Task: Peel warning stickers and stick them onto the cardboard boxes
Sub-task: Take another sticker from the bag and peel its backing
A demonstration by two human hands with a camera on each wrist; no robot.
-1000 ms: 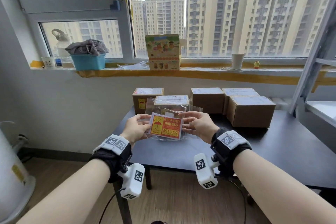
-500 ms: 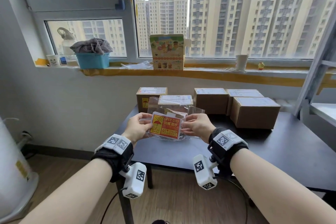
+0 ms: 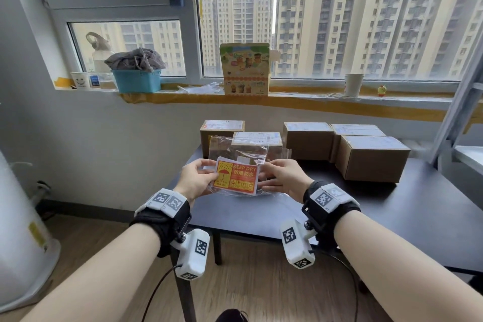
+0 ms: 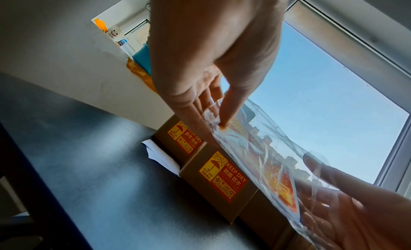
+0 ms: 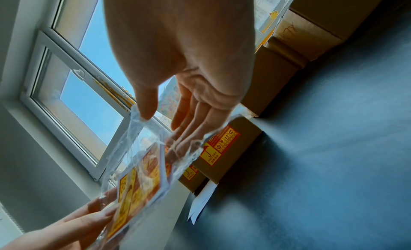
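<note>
I hold a clear plastic bag of red and yellow KEEP DRY stickers (image 3: 236, 176) in the air over the dark table (image 3: 392, 212). My left hand (image 3: 209, 172) pinches the bag's left edge between thumb and fingers (image 4: 222, 120). On the right edge, my right hand (image 3: 264, 175) has its thumb on top and straight fingers (image 5: 191, 123) beneath the film. Several cardboard boxes (image 3: 373, 162) stand at the table's back. The two leftmost boxes (image 4: 222, 174) each carry a KEEP DRY sticker on the front face.
A white paper strip (image 4: 160, 153) lies on the table beside the stickered boxes. The window sill holds a blue basket (image 3: 136, 81), a colourful carton (image 3: 244, 68) and a paper cup (image 3: 353, 85). A white appliance (image 3: 18, 230) stands at the left, a metal rack (image 3: 465, 112) at the right.
Both hands still hold the sticker bag at about the same place over the table. The bag has tilted slightly and the right fingers have shifted along its edge.
</note>
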